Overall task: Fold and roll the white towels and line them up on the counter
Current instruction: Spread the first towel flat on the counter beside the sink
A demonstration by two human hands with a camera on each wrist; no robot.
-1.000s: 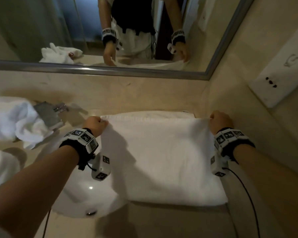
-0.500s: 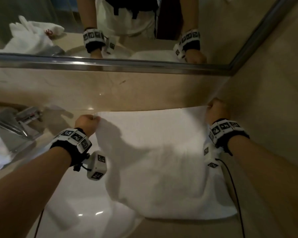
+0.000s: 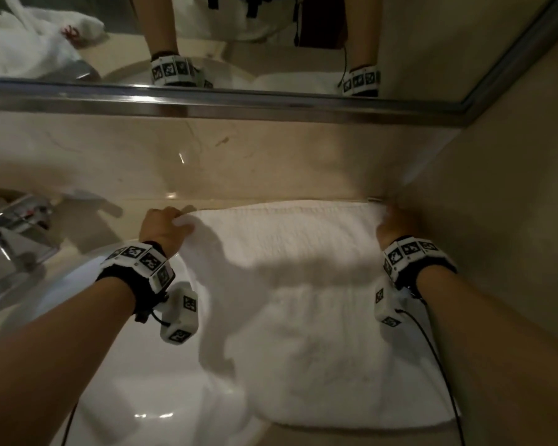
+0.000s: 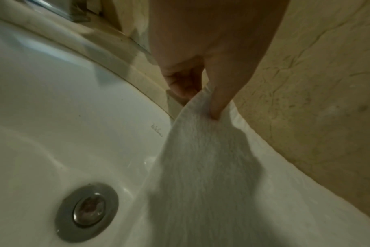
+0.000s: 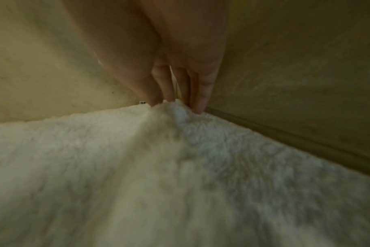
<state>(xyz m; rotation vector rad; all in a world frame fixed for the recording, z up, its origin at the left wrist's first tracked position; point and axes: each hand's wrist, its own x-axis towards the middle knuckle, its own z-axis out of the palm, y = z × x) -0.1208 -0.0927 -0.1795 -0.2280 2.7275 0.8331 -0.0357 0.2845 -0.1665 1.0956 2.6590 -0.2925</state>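
Note:
A white towel [image 3: 303,300] lies spread over the counter's right part, its left side hanging over the sink rim. My left hand [image 3: 165,225] pinches the towel's far left corner; in the left wrist view the thumb and fingers [image 4: 217,100] clamp that towel [image 4: 201,167] edge. My right hand [image 3: 392,225] holds the far right corner, tight in the corner where the back wall meets the side wall. In the right wrist view its fingers [image 5: 165,86] bunch the towel [image 5: 180,167] corner. The far edge lies along the backsplash.
A white sink basin [image 3: 126,397] with a metal drain [image 4: 87,211] sits lower left. A chrome tap [image 3: 10,233] stands at the left. The mirror [image 3: 239,37] reflects a crumpled white towel at upper left. The side wall [image 3: 512,220] closes in on the right.
Both hands lifted the towel's far edge and carried it back to the backsplash, so the towel now lies spread further. The view has tilted downwards.

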